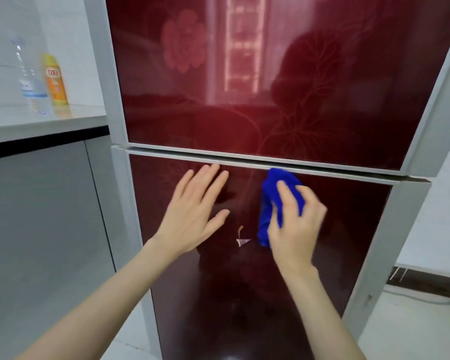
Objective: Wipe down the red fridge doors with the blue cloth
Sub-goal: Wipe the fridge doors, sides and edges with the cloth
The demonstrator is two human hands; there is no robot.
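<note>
A red glass fridge fills the view, with an upper door showing a flower pattern and a lower door below a grey handle strip. My right hand presses a bunched blue cloth against the top of the lower door, just under the strip, fingers curled over the cloth. My left hand lies flat with straight, spread fingers on the lower door, to the left of the cloth.
A grey counter with cabinet fronts stands left of the fridge. On it are a clear spray bottle and a yellow bottle. White wall and light floor lie to the right.
</note>
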